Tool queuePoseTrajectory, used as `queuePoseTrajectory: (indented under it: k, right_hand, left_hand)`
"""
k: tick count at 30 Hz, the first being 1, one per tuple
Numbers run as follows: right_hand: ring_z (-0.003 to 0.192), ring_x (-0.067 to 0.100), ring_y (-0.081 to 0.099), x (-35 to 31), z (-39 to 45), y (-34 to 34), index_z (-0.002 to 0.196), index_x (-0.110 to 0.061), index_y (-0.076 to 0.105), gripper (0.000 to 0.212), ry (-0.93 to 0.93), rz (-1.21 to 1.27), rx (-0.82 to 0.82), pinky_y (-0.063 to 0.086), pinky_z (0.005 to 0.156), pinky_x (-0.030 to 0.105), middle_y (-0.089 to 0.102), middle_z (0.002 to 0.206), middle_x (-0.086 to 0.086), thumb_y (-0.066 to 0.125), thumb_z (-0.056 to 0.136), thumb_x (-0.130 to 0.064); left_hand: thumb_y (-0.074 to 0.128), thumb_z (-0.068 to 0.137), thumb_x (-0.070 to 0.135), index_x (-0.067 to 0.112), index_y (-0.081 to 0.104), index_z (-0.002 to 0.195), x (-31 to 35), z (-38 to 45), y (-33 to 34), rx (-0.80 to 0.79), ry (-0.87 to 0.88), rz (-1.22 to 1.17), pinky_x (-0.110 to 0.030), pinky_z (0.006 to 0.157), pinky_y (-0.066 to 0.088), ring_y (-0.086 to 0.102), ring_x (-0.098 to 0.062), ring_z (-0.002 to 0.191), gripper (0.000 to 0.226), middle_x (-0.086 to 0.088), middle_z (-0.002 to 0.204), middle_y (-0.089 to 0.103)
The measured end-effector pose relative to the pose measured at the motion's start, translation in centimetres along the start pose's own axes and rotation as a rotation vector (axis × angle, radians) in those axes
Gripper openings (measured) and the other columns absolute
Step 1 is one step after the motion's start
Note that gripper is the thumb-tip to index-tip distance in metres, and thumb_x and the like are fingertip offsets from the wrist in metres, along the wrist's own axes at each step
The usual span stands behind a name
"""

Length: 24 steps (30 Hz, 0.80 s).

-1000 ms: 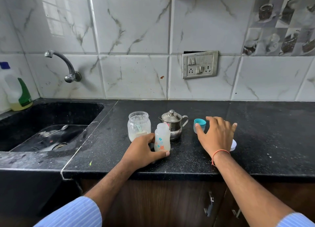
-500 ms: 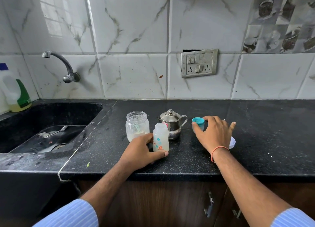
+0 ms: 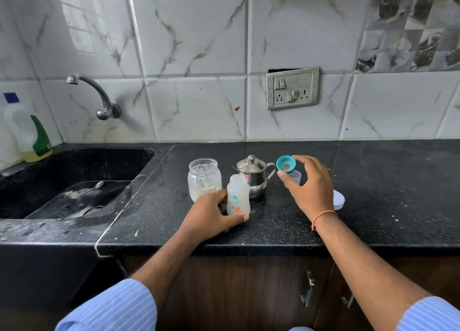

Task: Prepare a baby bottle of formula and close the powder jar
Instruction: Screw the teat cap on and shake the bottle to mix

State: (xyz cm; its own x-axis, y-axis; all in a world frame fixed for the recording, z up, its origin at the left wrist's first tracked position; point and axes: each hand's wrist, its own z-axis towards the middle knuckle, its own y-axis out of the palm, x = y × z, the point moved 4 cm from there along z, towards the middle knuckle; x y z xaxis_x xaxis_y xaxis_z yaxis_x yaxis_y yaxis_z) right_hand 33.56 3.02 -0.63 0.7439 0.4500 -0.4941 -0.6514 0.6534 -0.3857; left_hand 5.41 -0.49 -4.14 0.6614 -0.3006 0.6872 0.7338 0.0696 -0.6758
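Reaching in from the lower right, the right hand (image 3: 307,184) is raised above the black counter (image 3: 373,181) with its wrist bent, thumb and fingertips pinching the teal bottle cap (image 3: 286,164) — the cap is tipped so its pale inside faces the camera. A white lid (image 3: 339,200) lies on the counter partly behind that hand. The left hand (image 3: 214,212) rests low on the counter, fingers and thumb curled round the base of the baby bottle (image 3: 238,195), which stands upright and uncapped. Blue and orange prints mark the bottle's side, too small to read. Just behind it stand the open powder jar (image 3: 204,179) and a steel pot (image 3: 252,176) with a red sticker — its writing is unreadable.
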Motion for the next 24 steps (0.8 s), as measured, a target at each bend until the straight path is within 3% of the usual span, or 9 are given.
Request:
queuePoseTrajectory:
  k: [2,4,9,12,16,20,24]
  right_hand:
    - [0.122,0.013,0.062,-1.0,-0.5,-0.3,0.126,-0.019,0.070,0.050,-0.066,0.099,0.006,0.053,0.105,0.038,0.071,0.130,-0.006,0.089,0.085,-0.037]
    - [0.125,0.010,0.063,-2.2,-1.0,-0.6,0.126,-0.019,0.070,0.052,-0.123,0.148,-0.029,0.053,0.106,0.030,0.071,0.132,-0.008,0.093,0.081,-0.031]
    - [0.122,0.005,0.067,-4.3,-2.0,-0.6,0.121,-0.034,0.069,0.052,-0.076,0.277,-0.262,0.056,0.104,0.040,0.073,0.126,-0.016,0.095,0.076,-0.035]
    - [0.120,0.003,0.065,-5.7,-1.6,-0.5,0.120,-0.039,0.070,0.052,-0.081,0.297,-0.345,0.053,0.105,0.033,0.072,0.124,-0.019,0.095,0.075,-0.041]
    - [0.113,0.008,0.067,-7.9,0.0,-0.2,0.124,-0.032,0.074,0.053,-0.131,0.343,-0.424,0.054,0.096,0.024,0.072,0.122,-0.017,0.096,0.075,-0.038]
    - [0.111,0.011,0.068,-9.4,0.9,0.8,0.123,-0.026,0.077,0.053,-0.154,0.410,-0.478,0.054,0.092,0.021,0.071,0.119,-0.010,0.098,0.074,-0.031]
    - [0.112,0.006,0.068,-9.7,0.5,2.2,0.129,-0.036,0.072,0.059,-0.065,0.439,-0.522,0.060,0.094,0.030,0.073,0.123,-0.017,0.096,0.075,-0.035]
  left_hand:
    - [0.097,0.076,0.058,0.026,0.072,0.097,-0.1,0.0,0.0,-0.002,-0.005,0.008,-0.014,0.056,0.039,0.056,0.008,0.060,0.046,0.016,0.074,0.067]
    - [0.097,0.076,0.057,0.029,0.071,0.096,0.1,-0.2,0.0,-0.017,-0.006,0.002,-0.013,0.057,0.041,0.058,0.009,0.063,0.044,0.016,0.078,0.071]
    - [0.098,0.081,0.043,0.037,0.058,0.085,0.9,-0.6,-0.2,-0.045,-0.007,-0.007,-0.005,0.059,0.042,0.059,0.022,0.068,0.040,0.021,0.078,0.064]
    - [0.098,0.081,0.043,0.038,0.057,0.086,1.1,-0.6,-0.2,-0.054,0.001,-0.023,-0.004,0.059,0.042,0.057,0.023,0.066,0.042,0.022,0.076,0.060]
    - [0.098,0.081,0.042,0.040,0.058,0.088,1.1,-0.7,-0.3,-0.050,0.013,-0.041,-0.003,0.059,0.042,0.058,0.022,0.065,0.041,0.021,0.074,0.060]
    - [0.098,0.081,0.043,0.041,0.059,0.092,1.0,-0.7,-0.2,-0.051,0.015,-0.042,-0.003,0.061,0.044,0.059,0.023,0.069,0.040,0.022,0.078,0.063]
    - [0.095,0.080,0.053,0.041,0.064,0.113,0.9,-0.7,-0.3,-0.064,-0.009,-0.029,-0.008,0.071,0.051,0.067,0.014,0.087,0.046,0.025,0.098,0.070]
